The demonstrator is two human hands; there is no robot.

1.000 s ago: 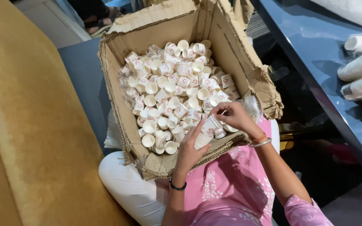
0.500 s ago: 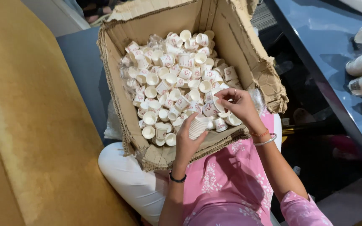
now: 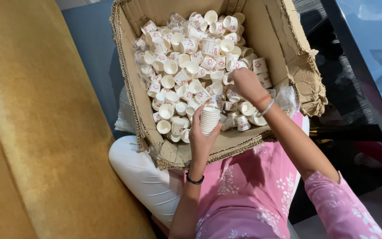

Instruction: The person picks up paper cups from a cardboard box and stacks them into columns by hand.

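Nested stack of small white paper cups (image 3: 209, 120) held upright in the left hand (image 3: 201, 140), fingers wrapped around it, at the near edge of the cardboard box (image 3: 274, 33). Right hand (image 3: 245, 83) now moved farther into the loose cups (image 3: 186, 66), fingers pinched on one single cup (image 3: 229, 79); half a second ago lower, beside the stack. Seems one more cup being gathered for stacking.

Box brown, torn at the rims, resting on the lap. Cups white with red round print. Clear plastic wrap (image 3: 287, 97) at the right wall. Yellow sofa (image 3: 32, 132) on the left, dark glossy table (image 3: 372, 48) on the right.
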